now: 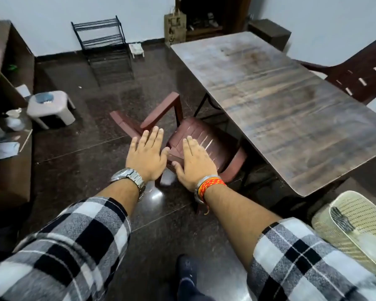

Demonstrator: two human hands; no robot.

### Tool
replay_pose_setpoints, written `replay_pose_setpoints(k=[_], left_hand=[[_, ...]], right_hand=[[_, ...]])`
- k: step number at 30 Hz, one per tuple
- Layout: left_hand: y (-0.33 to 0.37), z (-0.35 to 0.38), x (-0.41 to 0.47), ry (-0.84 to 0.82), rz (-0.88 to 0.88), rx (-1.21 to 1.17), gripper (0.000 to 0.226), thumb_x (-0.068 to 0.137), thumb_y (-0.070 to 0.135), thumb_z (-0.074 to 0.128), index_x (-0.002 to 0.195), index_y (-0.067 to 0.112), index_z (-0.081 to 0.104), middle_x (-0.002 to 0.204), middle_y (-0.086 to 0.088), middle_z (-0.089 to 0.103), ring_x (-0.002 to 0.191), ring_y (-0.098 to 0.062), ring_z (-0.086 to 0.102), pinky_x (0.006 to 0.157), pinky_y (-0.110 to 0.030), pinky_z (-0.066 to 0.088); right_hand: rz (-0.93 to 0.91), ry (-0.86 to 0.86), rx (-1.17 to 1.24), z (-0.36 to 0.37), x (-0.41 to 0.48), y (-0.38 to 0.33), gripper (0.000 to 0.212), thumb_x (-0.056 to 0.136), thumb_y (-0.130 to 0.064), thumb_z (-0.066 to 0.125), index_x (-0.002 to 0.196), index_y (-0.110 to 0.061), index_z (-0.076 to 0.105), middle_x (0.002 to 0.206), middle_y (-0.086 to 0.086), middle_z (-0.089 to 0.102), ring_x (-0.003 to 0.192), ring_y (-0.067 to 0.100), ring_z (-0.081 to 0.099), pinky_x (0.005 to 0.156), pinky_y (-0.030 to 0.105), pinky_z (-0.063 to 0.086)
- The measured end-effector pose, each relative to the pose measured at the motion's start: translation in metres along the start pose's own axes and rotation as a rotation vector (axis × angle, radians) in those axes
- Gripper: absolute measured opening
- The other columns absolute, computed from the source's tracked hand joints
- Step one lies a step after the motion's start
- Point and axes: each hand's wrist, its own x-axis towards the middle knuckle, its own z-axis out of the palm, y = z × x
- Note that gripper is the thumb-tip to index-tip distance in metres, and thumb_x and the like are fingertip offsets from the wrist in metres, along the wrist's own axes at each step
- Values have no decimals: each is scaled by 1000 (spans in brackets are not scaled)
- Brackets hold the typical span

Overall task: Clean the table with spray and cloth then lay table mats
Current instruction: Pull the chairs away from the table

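lying right of both hands' spread fingers (pixel 149 135), the table (pixel 291 109)

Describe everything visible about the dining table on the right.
The table is a long rectangle with rounded corners. Its top looks like dark brown wood-grain laminate, dull and streaked with pale smears. Nothing lies on it, and neither hand touches it. Thin dark metal legs show under its near left edge. It stands on the dark polished floor. A reddish-brown plastic chair sits partly tucked beneath its left side, and a darker chair stands along its far right side.
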Motion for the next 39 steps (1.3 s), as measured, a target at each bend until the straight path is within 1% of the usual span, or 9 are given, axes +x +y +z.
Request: replay_pose_setpoints(k=[8, 13, 16, 18, 19, 23, 28, 32, 39], left_hand=[[-26, 6, 53, -40, 97, 40, 64, 110, 46, 23, 166, 19, 8, 175, 3, 5, 161, -20, 6, 129, -45, 0], [-52, 16, 74, -120, 204, -24, 73, 105, 60, 21, 165, 20, 20, 174, 3, 14, 159, -18, 18, 128, -43, 7], [-82, 10, 93, -114, 360, -8, 90, 93, 71, 11, 160, 18, 39, 170, 2, 30, 151, -18, 39, 123, -43, 25], [-107, 7, 107, -105, 434, 40, 91, 92, 70, 13, 155, 14, 47, 165, -1, 40, 143, -22, 50, 117, -43, 34], [-115, 6, 113, -105, 454, 52, 90, 93, 69, 15, 154, 13, 49, 163, -3, 43, 142, -23, 52, 116, -43, 36], [-138, 4, 144, -126, 612, 93, 87, 93, 68, 17, 157, 15, 44, 164, -2, 42, 151, -23, 39, 126, -44, 22], [-173, -5, 186, -129, 736, 114, 87, 94, 67, 14, 159, 15, 39, 167, 0, 36, 157, -22, 27, 128, -45, 9], [-190, -11, 228, -131, 812, 150, 90, 92, 68, 9, 163, 17, 30, 171, 3, 27, 159, -20, 19, 129, -45, 4], [-195, -14, 292, -128, 873, 158, 91, 91, 70, 10, 163, 18, 28, 172, 3, 24, 160, -20, 15, 128, -45, 0]], right_hand=[[21, -73, 11, 20, 50, -11, 72, 95, -44, 37, 150, -3, 16, 157, 16, 16, 146, 26, 15, 119, 38, 15], [44, -93, -3, 33, 60, -31, 61, 96, -44, 34, 142, -4, 37, 146, 18, 41, 135, 29, 37, 111, 38, 30], [181, -77, -56, 34, 63, -44, 66, 93, -63, 22, 105, -10, 60, 107, 13, 65, 97, 31, 62, 75, 38, 45], [278, -96, -76, 33, 66, -53, 76, 84, -78, 15, 76, -16, 57, 87, 11, 67, 78, 31, 63, 63, 36, 44], [309, -101, -97, 32, 67, -55, 79, 80, -82, 13, 70, -16, 56, 81, 10, 67, 75, 31, 63, 61, 35, 43], [417, -81, -200, 37, 80, -76, 88, 77, -85, 15, 72, -13, 66, 78, 7, 67, 74, 29, 63, 59, 32, 39], [549, -43, -197, 46, 120, -113, 85, 76, -86, 16, 64, -14, 58, 73, 5, 62, 62, 25, 51, 56, 31, 37], [611, -20, -166, 49, 156, -129, 76, 76, -86, 15, 52, -18, 38, 64, 4, 49, 62, 25, 52, 53, 30, 35], [664, 19, -163, 50, 208, -123, 77, 76, -86, 15, 50, -17, 40, 57, 2, 46, 55, 24, 45, 50, 29, 32]])
